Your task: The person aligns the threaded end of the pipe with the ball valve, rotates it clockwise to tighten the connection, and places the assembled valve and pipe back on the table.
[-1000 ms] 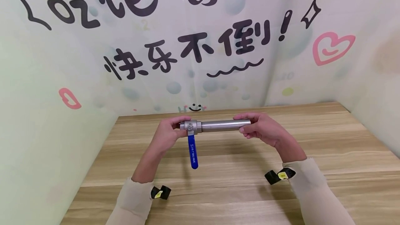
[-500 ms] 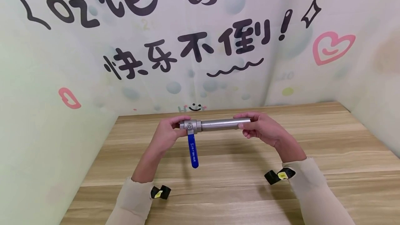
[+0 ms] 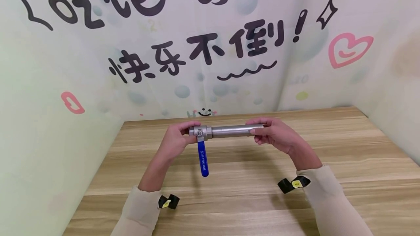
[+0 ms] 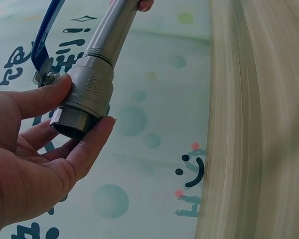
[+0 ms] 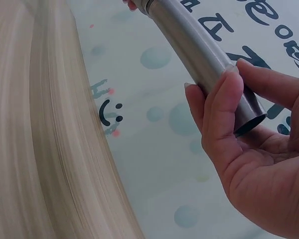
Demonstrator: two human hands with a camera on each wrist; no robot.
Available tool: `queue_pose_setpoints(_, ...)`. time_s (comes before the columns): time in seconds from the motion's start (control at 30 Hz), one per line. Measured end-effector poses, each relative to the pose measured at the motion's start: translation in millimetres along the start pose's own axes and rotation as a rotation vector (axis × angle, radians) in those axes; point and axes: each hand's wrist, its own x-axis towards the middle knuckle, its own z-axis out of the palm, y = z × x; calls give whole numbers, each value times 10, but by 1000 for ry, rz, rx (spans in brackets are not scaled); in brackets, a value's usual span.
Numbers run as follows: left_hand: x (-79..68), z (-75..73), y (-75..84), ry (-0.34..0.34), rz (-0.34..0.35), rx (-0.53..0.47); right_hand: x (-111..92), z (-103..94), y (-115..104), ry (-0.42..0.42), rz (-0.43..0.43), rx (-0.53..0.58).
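Observation:
Above the table, my left hand (image 3: 175, 139) grips a steel ball valve (image 3: 204, 133) by its hex end, thumb on the near side. A blue lever handle (image 3: 203, 159) hangs from the valve toward me. Joined to the valve's right side is a plain steel pipe (image 3: 231, 130), held roughly level. My right hand (image 3: 275, 134) pinches the pipe near its far right end between thumb and fingers. In the left wrist view, threads (image 4: 100, 53) show where the pipe meets the valve body (image 4: 87, 84). The pipe's open end (image 5: 251, 123) shows in the right wrist view.
A wood-grain table (image 3: 229, 199) lies beneath both hands, their shadows falling on it. Behind it rises a pale printed cloth (image 3: 197, 94) with black lettering and hearts. Wall panels (image 3: 42, 137) stand at both sides. Each sleeve carries a small black wrist device (image 3: 168, 202).
My right thumb has shifted slightly left and up along the pipe, with its fingers resettling. The left hand and the valve stay nearly in place.

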Motion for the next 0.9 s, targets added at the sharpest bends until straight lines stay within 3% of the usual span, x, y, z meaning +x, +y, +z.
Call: queue_pose_setpoints(0.9, -15, 14, 22, 1, 3, -19, 2, -5, 6, 13, -24, 6)
